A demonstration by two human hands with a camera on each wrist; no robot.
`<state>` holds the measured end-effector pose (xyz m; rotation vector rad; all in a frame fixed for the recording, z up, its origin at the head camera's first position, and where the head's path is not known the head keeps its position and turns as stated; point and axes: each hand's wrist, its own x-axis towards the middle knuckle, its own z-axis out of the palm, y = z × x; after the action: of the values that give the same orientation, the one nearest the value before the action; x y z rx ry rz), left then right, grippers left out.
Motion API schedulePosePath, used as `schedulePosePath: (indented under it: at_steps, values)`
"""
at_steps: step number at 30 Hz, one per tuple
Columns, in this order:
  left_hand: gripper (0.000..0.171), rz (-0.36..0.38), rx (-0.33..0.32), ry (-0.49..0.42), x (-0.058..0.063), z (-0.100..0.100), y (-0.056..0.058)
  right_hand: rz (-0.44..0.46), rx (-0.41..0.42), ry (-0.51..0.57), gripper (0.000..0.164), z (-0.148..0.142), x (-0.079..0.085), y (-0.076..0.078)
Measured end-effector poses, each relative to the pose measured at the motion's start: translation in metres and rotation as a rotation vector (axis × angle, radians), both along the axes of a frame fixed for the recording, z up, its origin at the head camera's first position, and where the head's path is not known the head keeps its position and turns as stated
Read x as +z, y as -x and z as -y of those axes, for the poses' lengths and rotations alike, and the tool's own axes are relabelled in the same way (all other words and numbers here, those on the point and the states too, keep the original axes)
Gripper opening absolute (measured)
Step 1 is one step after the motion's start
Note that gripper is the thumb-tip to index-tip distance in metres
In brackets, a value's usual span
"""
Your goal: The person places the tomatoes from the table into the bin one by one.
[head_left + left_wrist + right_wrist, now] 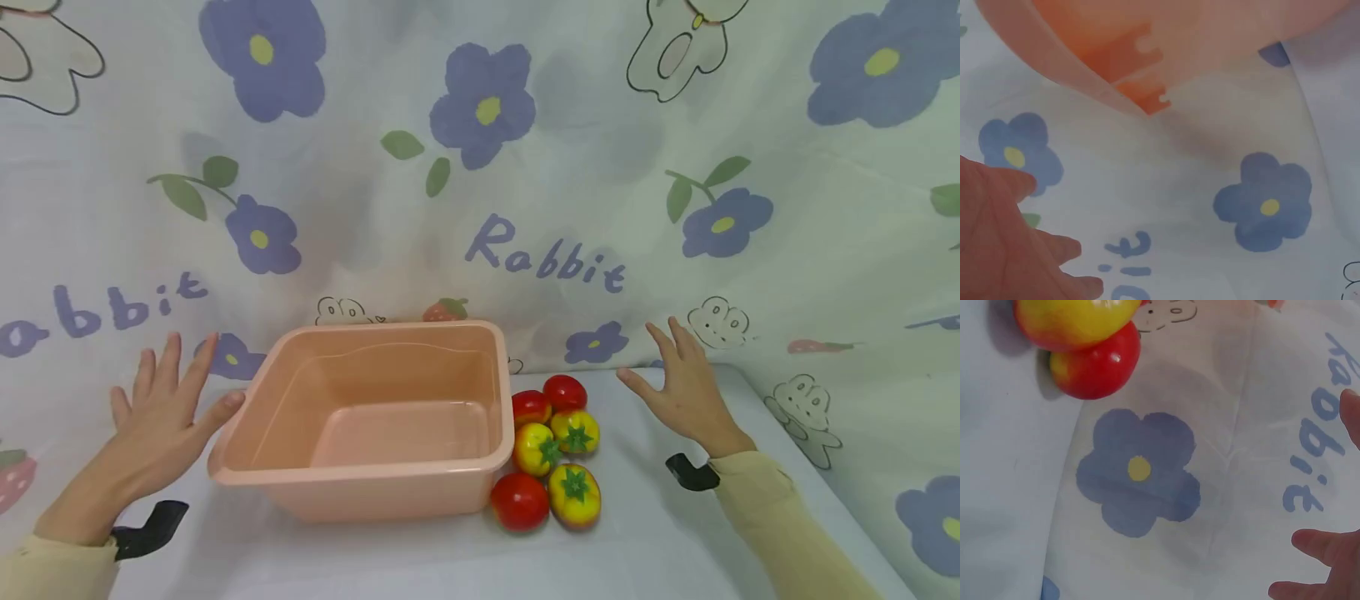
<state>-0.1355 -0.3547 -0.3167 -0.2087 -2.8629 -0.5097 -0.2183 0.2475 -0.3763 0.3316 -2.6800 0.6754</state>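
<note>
Backdrop: a pale fabric sheet printed with blue-violet flowers, rabbits and lettering (585, 142) fills the space behind your work, running past the picture's edges.
Table: a white, cloth-like tabletop (420, 558) lies before you; its near edge is cut off.
Basin: a peach-pink rectangular plastic basin with rounded corners (367, 493) stands upright on the table, between your hands and nearer the left one. At your left wrist only part of it shows, cropped at the top.
Left hand: your left hand (161, 421) is spread wide, thumb well out from the fingers, gripping nothing. The thumb tip overlaps the basin's left rim in the head view; you cannot tell whether they touch. The wrist view crops this hand.
Right hand: your right hand (684, 390) holds nothing either, thumb wide of the extended fingers, right of the fruits and apart from them. Its wrist view catches only fingertips.
Sleeves: two pale yellow fabric sleeves (787, 525) run out of frame.
Fruits: six glossy, rounded red and yellow fruits (575, 497) cluster just right of the basin, some with green star-shaped tops. The rear-left one is partly hidden.
Wrist pieces: curved black pieces (692, 472) sit at both your wrists.
</note>
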Motion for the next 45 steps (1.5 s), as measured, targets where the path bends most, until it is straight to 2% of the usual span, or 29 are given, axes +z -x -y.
schedulePosePath:
  at_steps: [8,18,23,27,31,37,40,45]
  values:
    - [0.082,-0.019,0.0,-0.024,0.002,-0.005,-0.003,0.032,-0.002,0.036,0.086,0.012,-0.005,-0.001]
    - [0.077,-0.087,-0.022,-0.097,-0.012,-0.017,-0.008,0.138,-0.008,0.081,0.087,0.033,-0.019,-0.005]
    - [0.074,-0.131,-0.06,-0.176,-0.018,-0.024,-0.011,0.167,-0.015,0.106,0.088,0.042,-0.026,-0.007]
    - [0.074,-0.129,-0.083,-0.228,-0.024,-0.032,-0.012,0.198,-0.017,0.145,0.089,0.05,-0.031,-0.007]
    - [0.074,-0.118,-0.077,-0.258,-0.03,-0.04,-0.012,0.217,-0.002,0.176,0.087,0.055,-0.039,-0.007]
    - [0.075,-0.138,-0.09,-0.356,-0.034,-0.046,-0.014,0.227,-0.01,0.191,0.084,0.053,-0.047,-0.009]
    - [0.075,-0.135,-0.078,-0.401,-0.036,-0.046,-0.016,0.244,-0.004,0.191,0.084,0.053,-0.051,-0.009]
    - [0.069,-0.136,-0.036,-0.413,-0.04,-0.044,-0.019,0.31,0.017,0.19,0.082,0.059,-0.056,-0.008]
